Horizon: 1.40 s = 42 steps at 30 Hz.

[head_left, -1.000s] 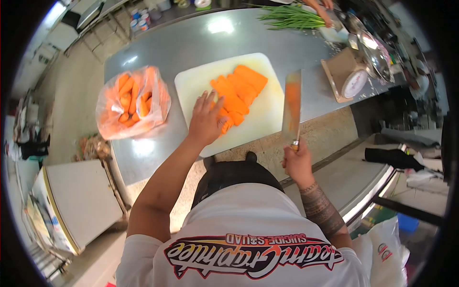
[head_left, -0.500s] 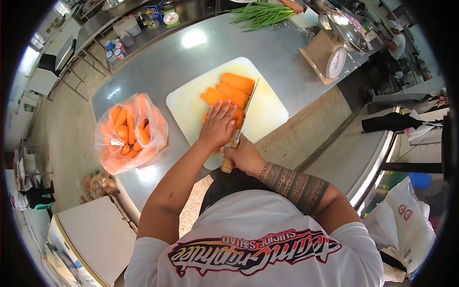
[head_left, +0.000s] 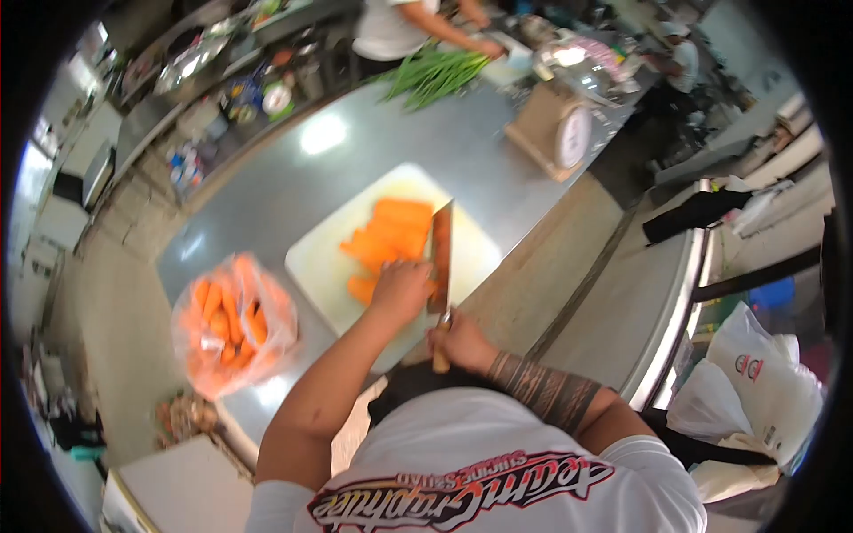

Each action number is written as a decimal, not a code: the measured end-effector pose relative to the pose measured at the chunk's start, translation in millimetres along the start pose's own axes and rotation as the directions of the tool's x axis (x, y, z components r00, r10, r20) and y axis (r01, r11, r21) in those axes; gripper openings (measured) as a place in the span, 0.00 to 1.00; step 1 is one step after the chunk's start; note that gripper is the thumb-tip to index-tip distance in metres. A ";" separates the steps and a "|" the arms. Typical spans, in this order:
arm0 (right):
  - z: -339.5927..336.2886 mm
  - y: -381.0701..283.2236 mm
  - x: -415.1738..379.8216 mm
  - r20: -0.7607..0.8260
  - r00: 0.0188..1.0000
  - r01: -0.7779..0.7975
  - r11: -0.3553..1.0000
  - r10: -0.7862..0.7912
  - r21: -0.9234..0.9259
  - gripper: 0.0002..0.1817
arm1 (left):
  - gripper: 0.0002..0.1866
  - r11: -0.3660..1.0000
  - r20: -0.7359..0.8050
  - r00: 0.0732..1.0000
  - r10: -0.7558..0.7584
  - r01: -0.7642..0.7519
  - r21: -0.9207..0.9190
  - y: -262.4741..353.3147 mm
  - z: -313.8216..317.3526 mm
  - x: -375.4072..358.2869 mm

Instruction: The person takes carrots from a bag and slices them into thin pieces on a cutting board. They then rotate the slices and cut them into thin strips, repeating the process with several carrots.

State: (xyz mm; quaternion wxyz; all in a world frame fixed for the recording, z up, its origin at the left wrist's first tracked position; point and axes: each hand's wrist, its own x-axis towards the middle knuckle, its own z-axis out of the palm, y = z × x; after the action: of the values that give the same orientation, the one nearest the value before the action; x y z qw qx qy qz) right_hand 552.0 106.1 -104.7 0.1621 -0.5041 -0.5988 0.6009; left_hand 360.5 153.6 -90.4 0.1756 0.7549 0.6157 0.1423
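Observation:
My left hand [head_left: 402, 289] presses down on a stack of peeled carrots [head_left: 388, 233] lying on a white cutting board [head_left: 327, 253]. A cleaver [head_left: 441, 253] stands blade-down right beside those fingers, against the carrots. Its wooden handle is gripped by my right hand [head_left: 458, 343] at the board's near edge. The frame is blurred by head motion.
A plastic bag of carrots [head_left: 231, 322] sits left of the board on the steel table [head_left: 293, 178]. A kitchen scale [head_left: 560, 124] stands at the far right. Another person [head_left: 400, 22] handles green stalks [head_left: 435, 73] across the table. White bags [head_left: 760, 391] lie on the floor at right.
A second ago the cleaver was raised to the right of the board; it came down beside my left hand on the carrots. The view has since tilted and shifted.

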 end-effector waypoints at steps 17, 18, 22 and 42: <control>-24.2 -12.9 2.4 0.076 0.997 -0.043 0.992 0.034 0.121 0.21 | 0.18 0.978 -0.164 0.975 -0.149 0.121 -0.168 13.9 10.3 -2.3; -29.5 -16.4 0.4 0.080 0.996 -0.064 0.980 0.050 0.189 0.20 | 0.19 0.946 -0.235 0.951 -0.204 0.130 -0.296 11.9 5.7 -2.9; -41.3 12.2 7.6 0.055 0.998 0.004 0.988 -0.013 0.153 0.17 | 0.16 0.836 -0.117 0.958 -0.263 0.166 -0.524 -44.1 5.5 6.3; -9.0 -19.1 -2.6 0.051 0.994 -0.104 0.924 0.091 0.369 0.15 | 0.08 0.961 -0.090 0.989 -0.114 0.086 -0.263 -50.4 -17.3 -14.3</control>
State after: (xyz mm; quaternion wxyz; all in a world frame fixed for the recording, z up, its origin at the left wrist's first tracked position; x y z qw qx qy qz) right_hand 552.5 113.5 -84.8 0.2144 -0.4836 -0.4512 0.7187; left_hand 305.8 150.2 -97.0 0.2471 0.6850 0.6376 0.2515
